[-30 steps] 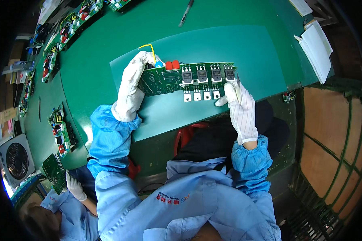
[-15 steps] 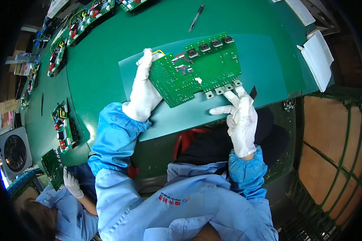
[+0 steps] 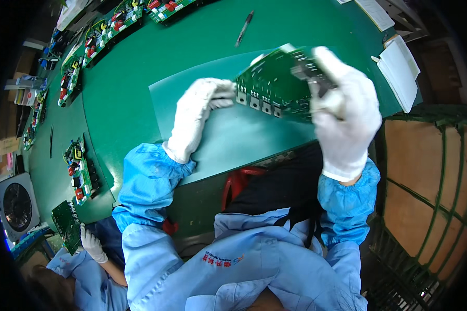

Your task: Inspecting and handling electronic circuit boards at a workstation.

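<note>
A green circuit board (image 3: 275, 83) is tilted above the mat, with a row of metal-tabbed parts (image 3: 254, 101) along its lower left edge. My right hand (image 3: 347, 111), in a white glove, is closed around the board's right side. Dark parts (image 3: 311, 75) beside those fingers are smeared by motion. My left hand (image 3: 194, 114), also gloved, has its fingers bent together at the board's left corner and seems to pinch it. The board's far side is hidden.
A translucent sheet (image 3: 218, 147) lies on the green table (image 3: 122, 88). Beyond it is a pen (image 3: 245, 28). More populated boards (image 3: 80, 168) stand along the left, papers (image 3: 399, 70) at the right. At lower left, a co-worker's gloved hand (image 3: 92, 243) holds another board (image 3: 66, 223).
The board has been turned and tilted, bringing its metal tabs to the lower left. My right hand has moved up onto its right side; my left hand has shifted to the left corner.
</note>
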Demonstrator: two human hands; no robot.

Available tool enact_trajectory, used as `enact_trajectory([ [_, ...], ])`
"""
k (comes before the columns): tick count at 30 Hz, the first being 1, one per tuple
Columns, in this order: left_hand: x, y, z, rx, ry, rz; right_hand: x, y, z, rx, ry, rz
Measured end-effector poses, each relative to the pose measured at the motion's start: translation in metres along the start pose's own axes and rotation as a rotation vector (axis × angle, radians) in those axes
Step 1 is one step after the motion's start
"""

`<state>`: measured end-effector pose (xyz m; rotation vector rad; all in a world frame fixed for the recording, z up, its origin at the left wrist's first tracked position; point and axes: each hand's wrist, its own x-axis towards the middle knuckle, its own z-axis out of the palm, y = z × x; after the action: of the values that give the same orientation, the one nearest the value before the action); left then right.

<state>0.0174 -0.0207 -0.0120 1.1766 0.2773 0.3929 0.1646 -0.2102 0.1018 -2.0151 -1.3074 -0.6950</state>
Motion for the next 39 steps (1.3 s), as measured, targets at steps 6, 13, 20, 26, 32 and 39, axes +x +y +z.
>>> enact_trajectory([
  [6,-0.003,0.012,0.011,0.236,-0.208,0.112,-0.028,-0.016,0.020,-0.151,-0.272,-0.177],
  [13,-0.006,0.013,0.008,0.281,-0.264,0.105,-0.076,-0.015,-0.019,0.513,-0.168,0.353],
  [20,0.000,0.012,0.011,0.405,-0.241,0.140,-0.107,-0.031,-0.005,0.349,-0.458,0.065],
  [26,-0.008,0.017,0.018,0.514,-0.051,-0.064,-0.105,-0.016,0.010,0.094,-0.490,0.027],
  [32,-0.008,0.009,0.018,0.471,-0.266,0.179,-0.119,-0.027,0.016,0.064,-0.555,0.060],
  [39,-0.003,0.013,0.016,0.551,-0.315,0.186,-0.127,-0.026,0.024,0.054,-0.535,0.069],
])
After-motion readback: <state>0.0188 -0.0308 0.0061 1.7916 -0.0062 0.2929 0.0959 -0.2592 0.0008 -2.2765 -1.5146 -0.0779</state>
